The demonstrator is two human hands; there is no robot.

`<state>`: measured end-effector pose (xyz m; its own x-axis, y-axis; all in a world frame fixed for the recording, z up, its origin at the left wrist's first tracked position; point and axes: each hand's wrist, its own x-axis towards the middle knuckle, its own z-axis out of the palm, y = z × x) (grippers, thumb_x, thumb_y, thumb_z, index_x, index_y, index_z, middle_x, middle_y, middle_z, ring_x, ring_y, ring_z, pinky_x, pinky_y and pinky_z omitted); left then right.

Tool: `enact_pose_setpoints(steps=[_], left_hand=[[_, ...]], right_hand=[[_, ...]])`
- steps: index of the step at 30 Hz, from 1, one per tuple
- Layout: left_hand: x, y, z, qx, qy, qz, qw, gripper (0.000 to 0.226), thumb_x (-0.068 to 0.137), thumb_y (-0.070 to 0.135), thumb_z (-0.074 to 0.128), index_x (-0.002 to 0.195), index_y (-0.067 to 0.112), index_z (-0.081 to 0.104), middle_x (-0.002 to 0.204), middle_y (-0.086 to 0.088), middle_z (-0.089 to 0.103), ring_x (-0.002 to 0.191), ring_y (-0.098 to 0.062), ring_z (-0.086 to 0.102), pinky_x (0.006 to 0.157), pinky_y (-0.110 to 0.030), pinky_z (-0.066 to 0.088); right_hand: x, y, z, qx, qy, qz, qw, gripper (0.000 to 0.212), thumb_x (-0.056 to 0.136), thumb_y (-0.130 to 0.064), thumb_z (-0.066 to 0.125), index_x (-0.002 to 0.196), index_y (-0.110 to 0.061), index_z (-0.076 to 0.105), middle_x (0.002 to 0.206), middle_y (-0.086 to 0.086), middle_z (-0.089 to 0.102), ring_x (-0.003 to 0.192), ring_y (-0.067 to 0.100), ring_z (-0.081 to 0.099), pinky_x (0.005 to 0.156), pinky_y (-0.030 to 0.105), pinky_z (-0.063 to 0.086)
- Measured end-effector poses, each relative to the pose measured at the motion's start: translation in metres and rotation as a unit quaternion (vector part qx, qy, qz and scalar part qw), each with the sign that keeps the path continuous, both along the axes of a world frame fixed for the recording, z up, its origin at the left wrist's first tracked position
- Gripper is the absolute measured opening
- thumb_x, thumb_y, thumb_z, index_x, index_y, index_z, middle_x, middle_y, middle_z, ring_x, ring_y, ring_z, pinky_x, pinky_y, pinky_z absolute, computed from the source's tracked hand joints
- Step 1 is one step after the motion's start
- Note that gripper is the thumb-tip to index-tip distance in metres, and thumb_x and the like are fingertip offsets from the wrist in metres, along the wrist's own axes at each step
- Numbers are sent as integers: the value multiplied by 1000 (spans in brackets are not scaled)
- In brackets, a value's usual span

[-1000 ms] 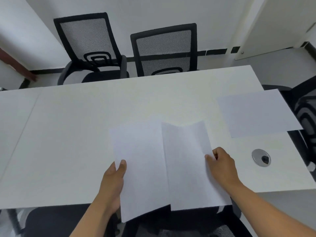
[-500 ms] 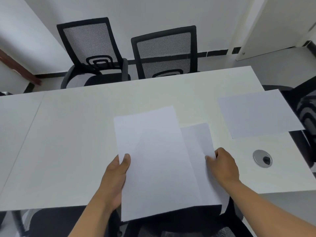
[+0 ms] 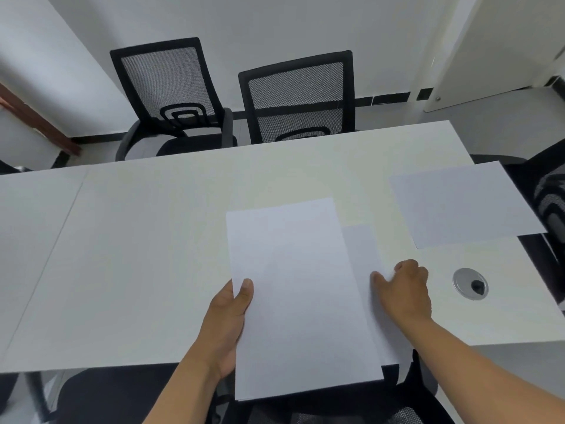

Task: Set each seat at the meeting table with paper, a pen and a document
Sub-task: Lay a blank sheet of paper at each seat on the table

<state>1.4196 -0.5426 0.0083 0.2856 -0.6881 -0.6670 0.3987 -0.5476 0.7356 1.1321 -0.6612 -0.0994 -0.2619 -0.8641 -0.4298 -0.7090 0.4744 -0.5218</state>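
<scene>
At the near edge of the white meeting table (image 3: 153,255), the left hand (image 3: 227,325) has its thumb laid flat on top of a stack of white paper (image 3: 299,301), fingers tucked out of sight beneath, so it's a pinch on the stack's left edge. Over on the stack's right, the right hand (image 3: 403,293) curls its fingers down onto a single sheet (image 3: 367,264), thumb stretched out along it, pressing or nipping that sheet at its right edge; which of the two, I cannot tell.

The stack hangs over the near table edge, its lower end out past the tabletop above a dark chair seat. The single sheet peeks out from under the stack's right side. Further right of the stack, well apart, another sheet (image 3: 464,203) lies flat by the table's right end, one corner overhanging. Between that sheet and the right hand sits a round metal cable grommet (image 3: 470,284) set in the tabletop.

The tabletop is matte, with a seam running down its left part. Beyond the stack, across the table, two black mesh-backed chairs (image 3: 293,99) stand against a plain white wall, dark skirting along its foot. The paper is blank, crisp and uncreased.
</scene>
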Motion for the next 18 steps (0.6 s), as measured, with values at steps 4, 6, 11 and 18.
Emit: enact_pose_setpoints(steps=[4,6,11,18], left_hand=[[-2,0,4,-2,-7,-5,1000,33,115,36,54,137,20,71,126,-8,82,113,-33,80,90,-49,64],[-2,0,8,-6,-8,-8,1000,33,115,36,53,138,21,71,127,-7,82,113,-32,80,93,-50,63],[6,6,25,-22,-21,-8,1000,34,115,39,53,139,23,71,128,-5,81,116,-31,79,100,-55,62],[27,28,45,-46,-38,1,998,32,116,41,51,141,32,70,131,4,80,120,-25,78,107,-58,60]], right_hand=[[19,-4,30,-22,-145,-41,988,32,102,-43,55,84,-17,47,84,3,53,75,27,50,63,35,37],[35,-1,55,29,-267,-48,962,49,108,-50,49,85,-9,60,80,6,65,70,25,55,66,35,44],[54,8,96,138,-362,37,921,63,97,-70,56,90,-8,54,85,6,49,76,26,40,76,40,34],[89,37,125,45,-308,120,943,27,93,-31,72,109,-10,67,106,8,80,97,35,79,80,40,59]])
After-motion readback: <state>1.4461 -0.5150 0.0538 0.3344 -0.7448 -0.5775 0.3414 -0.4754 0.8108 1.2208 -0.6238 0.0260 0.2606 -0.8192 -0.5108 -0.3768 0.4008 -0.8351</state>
